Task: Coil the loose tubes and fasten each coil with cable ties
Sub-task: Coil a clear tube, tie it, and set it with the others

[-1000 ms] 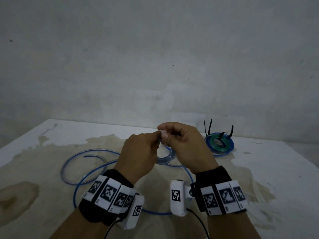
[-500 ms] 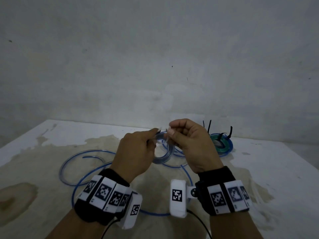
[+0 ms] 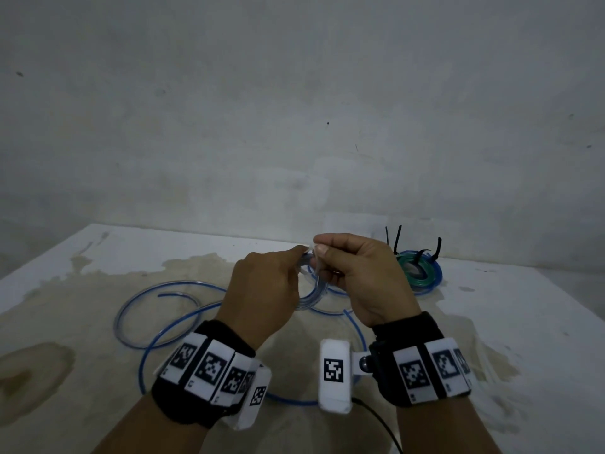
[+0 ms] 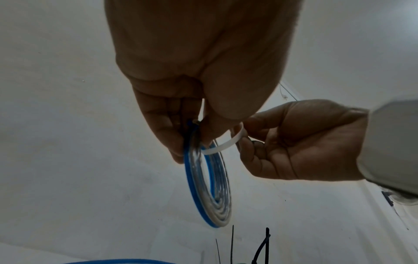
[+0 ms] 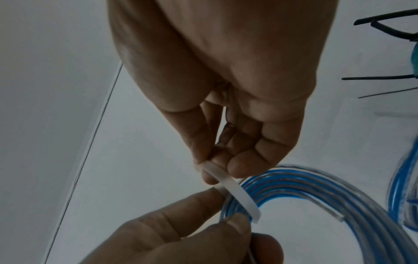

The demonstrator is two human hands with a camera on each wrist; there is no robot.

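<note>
My left hand (image 3: 265,290) (image 4: 187,139) pinches the top of a small coil of clear blue-striped tube (image 4: 210,187) (image 5: 316,192) (image 3: 316,290), held upright above the table. My right hand (image 3: 357,276) (image 5: 217,160) pinches a white cable tie (image 4: 226,142) (image 5: 237,194) between thumb and fingers. The tie curves across the coil's strands just beside my left thumb (image 5: 192,214). The tie's head is hidden in the fingers.
A loose blue tube (image 3: 163,322) sprawls in wide loops over the stained table (image 3: 82,322). At the back right lies a green and blue coil (image 3: 419,273) bound with black cable ties (image 3: 397,239). A grey wall stands close behind the table.
Both hands have lifted the coil slightly and drawn a little apart. The white tie has come into sight across the coil.
</note>
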